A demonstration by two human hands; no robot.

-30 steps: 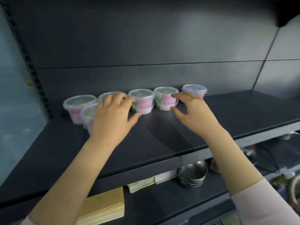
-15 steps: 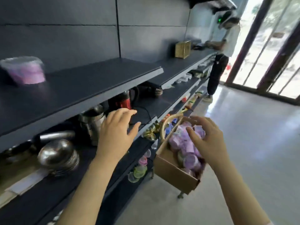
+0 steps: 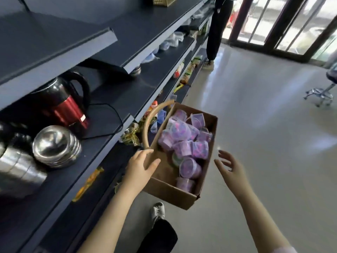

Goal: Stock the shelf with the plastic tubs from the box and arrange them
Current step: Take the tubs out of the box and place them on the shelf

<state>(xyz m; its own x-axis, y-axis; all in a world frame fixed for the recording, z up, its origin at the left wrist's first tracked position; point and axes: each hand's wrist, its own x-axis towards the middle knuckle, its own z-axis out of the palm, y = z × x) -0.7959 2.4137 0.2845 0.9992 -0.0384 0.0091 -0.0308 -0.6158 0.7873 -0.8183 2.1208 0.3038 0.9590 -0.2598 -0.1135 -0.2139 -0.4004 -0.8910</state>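
Left hand [image 3: 141,167], fingers relaxed, meets the left rim of the box [image 3: 169,194] mid-frame and right hand [image 3: 230,167] hovers spread beside it, both empty, apparently fetching more stock; next likely means gripping one plastic tub [image 3: 189,168].

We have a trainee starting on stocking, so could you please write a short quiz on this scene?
1. True or false: the right hand holds one of the plastic tubs.
2. Fill in: the left hand is on the rim of the cardboard ____.
3. Which appliance stands beside the stacked steel bowls on the shelf?
Key: 1 false, it is empty with fingers spread; 2 box; 3 the red-and-black kettle.
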